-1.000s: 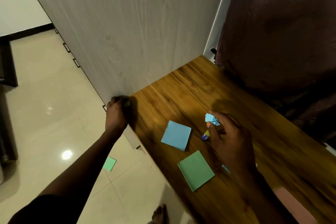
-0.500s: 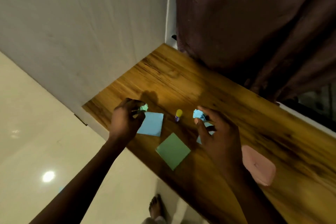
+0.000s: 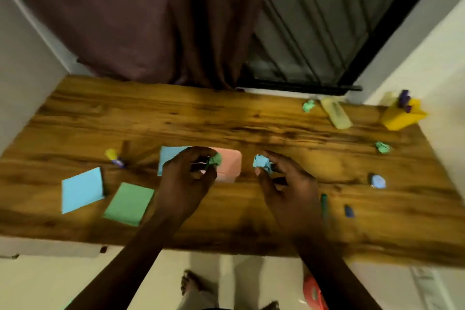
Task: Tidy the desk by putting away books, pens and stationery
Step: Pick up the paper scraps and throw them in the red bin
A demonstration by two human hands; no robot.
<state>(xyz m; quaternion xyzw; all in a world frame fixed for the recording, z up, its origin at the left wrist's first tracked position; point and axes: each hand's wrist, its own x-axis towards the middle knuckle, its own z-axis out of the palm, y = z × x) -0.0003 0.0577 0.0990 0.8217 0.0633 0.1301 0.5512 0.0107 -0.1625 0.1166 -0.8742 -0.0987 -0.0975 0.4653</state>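
Over the middle of the wooden counter (image 3: 226, 118) your two hands hang close together, each pinching a scrap of crumpled paper. Your left hand (image 3: 185, 178) has its fingertips closed on a green paper ball (image 3: 215, 158), held just above a pink case (image 3: 230, 165) that lies flat under it. Your right hand (image 3: 289, 184) has thumb and fingers closed on a blue paper ball (image 3: 261, 162), with the other fingers loosely curled.

Left of your hands lie three flat note pads: a blue one (image 3: 81, 190) nearest the left end, a green one (image 3: 128, 203) beside it toward the front edge, and another blue one (image 3: 169, 158) partly hidden under your left hand and touching the pink case. A glue stick (image 3: 114, 157) with a yellow cap lies on its side behind the first two pads.

Right of your right hand, a green pen (image 3: 324, 205) lies near the wrist, with a small dark blue piece (image 3: 349, 211) just beyond it, possibly an eraser, though the blur makes it hard to tell. Further right sits a pale blue ball of paper (image 3: 377, 181). Two more green paper balls lie loose: one (image 3: 309, 106) near the back edge and one (image 3: 383, 147) toward the right end. Beside the back one lies a pale yellow box (image 3: 336, 113), and a yellow pen holder (image 3: 402, 114) stands in the far right corner. A dark curtain (image 3: 151, 20) hangs behind the counter.
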